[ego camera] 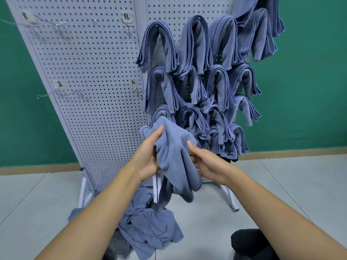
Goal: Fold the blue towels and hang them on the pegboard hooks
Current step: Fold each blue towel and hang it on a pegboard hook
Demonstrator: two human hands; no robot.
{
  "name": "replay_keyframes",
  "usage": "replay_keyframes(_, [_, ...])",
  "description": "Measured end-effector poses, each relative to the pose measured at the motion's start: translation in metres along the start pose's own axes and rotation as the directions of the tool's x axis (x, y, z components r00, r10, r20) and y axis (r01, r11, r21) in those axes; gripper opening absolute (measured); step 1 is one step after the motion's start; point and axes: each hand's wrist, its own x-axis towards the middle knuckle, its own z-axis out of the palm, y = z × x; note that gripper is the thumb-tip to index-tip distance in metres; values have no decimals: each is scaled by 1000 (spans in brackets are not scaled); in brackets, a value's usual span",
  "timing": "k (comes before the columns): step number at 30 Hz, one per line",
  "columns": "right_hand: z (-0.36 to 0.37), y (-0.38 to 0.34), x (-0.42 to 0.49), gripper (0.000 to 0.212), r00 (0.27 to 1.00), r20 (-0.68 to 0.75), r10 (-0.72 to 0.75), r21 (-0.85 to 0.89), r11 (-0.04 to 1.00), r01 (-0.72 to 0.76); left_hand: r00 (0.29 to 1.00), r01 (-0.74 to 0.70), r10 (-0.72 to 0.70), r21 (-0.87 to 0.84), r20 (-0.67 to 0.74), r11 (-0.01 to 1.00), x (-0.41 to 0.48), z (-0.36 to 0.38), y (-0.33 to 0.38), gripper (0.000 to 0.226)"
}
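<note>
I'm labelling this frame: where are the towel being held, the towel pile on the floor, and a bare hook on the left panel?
held towel (174, 156), head view, its bunched middle.
floor pile (150, 228), head view, centre of the heap.
bare hook (137, 89), head view, its wire base.

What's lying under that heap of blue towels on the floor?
A grey striped cloth pokes out from beneath the heap of towels at its lower left edge; the rest is covered.

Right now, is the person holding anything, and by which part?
Yes, a blue towel. The left hand holds its upper left side and the right hand its right side, near the middle; the lower end hangs down.
</note>
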Motion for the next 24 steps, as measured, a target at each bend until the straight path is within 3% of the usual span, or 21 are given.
replay_keyframes(2, [1,-3,0,38,999,-9,-49,121,991,50,1000,16,-16,29,3,999,-1,-1,1,44])
replay_keyframes(4, [-3,-8,0,18,986,-116,-117,169,976,136,1000,0,1,55,-28,998,0,-3,3,38])
replay_keyframes(7, [-15,-14,0,18,943,-289,-163,93,976,197,987,-30,52,141,-154,990,4,-16,11,29])
replay_keyframes(10, [-27,-18,-1,19,903,-390,-180,92,968,233,978,15,36,242,-205,970,7,-37,18,36])
replay_keyframes(20, [-58,-25,-5,12,851,-493,-180,141,949,282,926,124,-24,244,-377,962,11,-84,30,21])
replay_keyframes(24, [-64,-22,-5,12,901,-390,-189,113,961,251,905,60,40,220,-424,974,13,-91,31,24])
